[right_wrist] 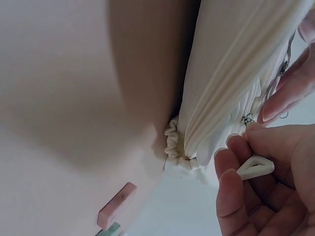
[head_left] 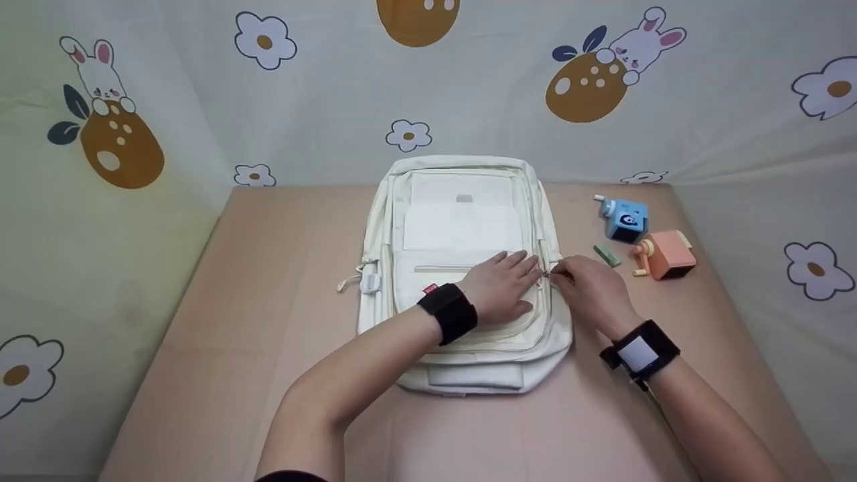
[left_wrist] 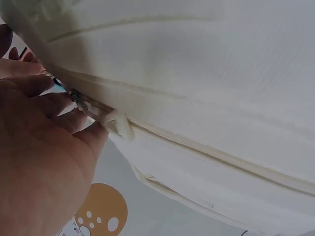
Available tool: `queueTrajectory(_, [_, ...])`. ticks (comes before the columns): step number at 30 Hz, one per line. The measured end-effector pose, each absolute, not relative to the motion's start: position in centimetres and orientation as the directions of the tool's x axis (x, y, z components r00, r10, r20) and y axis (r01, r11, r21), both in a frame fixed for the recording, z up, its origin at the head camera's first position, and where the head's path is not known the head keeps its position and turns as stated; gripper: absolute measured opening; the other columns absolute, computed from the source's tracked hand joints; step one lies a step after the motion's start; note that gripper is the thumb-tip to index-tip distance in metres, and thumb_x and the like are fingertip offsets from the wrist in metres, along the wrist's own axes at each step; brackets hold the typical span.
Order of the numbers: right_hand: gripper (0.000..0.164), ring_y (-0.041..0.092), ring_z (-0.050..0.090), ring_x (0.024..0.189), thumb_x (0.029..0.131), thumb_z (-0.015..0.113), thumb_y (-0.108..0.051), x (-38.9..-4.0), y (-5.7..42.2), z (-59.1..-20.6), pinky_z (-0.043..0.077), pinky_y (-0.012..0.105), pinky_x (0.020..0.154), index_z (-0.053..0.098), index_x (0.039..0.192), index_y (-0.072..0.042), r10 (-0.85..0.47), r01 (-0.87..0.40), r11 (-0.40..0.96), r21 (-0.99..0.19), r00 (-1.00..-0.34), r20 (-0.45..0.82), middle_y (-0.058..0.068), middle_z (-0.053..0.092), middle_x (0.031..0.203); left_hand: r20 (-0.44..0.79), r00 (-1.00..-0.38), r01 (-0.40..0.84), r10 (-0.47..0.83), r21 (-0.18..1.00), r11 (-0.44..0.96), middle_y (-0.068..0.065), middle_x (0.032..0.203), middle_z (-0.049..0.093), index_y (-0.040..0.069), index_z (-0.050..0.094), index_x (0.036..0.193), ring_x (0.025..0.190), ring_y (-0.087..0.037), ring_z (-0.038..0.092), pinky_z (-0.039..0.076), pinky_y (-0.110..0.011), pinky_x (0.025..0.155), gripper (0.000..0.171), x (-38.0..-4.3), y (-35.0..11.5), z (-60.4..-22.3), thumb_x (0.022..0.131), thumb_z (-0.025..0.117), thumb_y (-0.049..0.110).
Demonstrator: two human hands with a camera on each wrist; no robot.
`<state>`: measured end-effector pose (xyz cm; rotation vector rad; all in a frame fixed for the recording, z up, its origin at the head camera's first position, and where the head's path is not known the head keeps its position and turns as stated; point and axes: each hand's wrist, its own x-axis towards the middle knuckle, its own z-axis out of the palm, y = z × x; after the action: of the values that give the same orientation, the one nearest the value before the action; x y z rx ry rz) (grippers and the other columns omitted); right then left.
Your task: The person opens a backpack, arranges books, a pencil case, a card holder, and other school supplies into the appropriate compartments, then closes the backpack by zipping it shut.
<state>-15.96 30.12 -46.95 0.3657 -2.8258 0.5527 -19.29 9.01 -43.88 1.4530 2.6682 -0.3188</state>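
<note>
A cream backpack (head_left: 462,227) lies front side up on the table. My left hand (head_left: 502,288) rests on its front panel with fingers spread, the fingertips beside the zipper (left_wrist: 206,153) along the right side. At that edge my right hand (head_left: 596,291) pinches the zipper pull between thumb and fingers. In the right wrist view the small metal slider (right_wrist: 247,119) shows at my fingertips, and a pale triangular pull loop (right_wrist: 256,167) lies against my curled fingers. The left wrist view shows my left fingers along the zipper edge.
Right of the backpack stand a blue crank pencil sharpener (head_left: 626,219) and a pink one (head_left: 668,254). A small green bar (head_left: 607,255) lies near them; a pink bar (right_wrist: 116,205) shows in the right wrist view. A patterned curtain (head_left: 321,100) surrounds the table (head_left: 281,281).
</note>
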Motion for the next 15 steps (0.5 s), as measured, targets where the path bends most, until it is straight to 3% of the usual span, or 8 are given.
queueTrajectory(15, [0.007, 0.024, 0.062, 0.078, 0.095, 0.072, -0.012, -14.3, 30.1, -46.4, 0.052, 0.042, 0.063, 0.076, 0.099, -0.008, -0.22, -0.274, 0.913, -0.302, -0.954, 0.203, 0.005, 0.068, 0.088, -0.207, -0.547, 0.837, 0.811, -0.114, 0.535, -0.006, 0.169, 0.019, 0.015, 0.027, 0.163, 0.155, -0.024, 0.015, 0.016, -0.039, 0.124, 0.066, -19.5, 9.2, -44.4, 0.108, 0.039, 0.05])
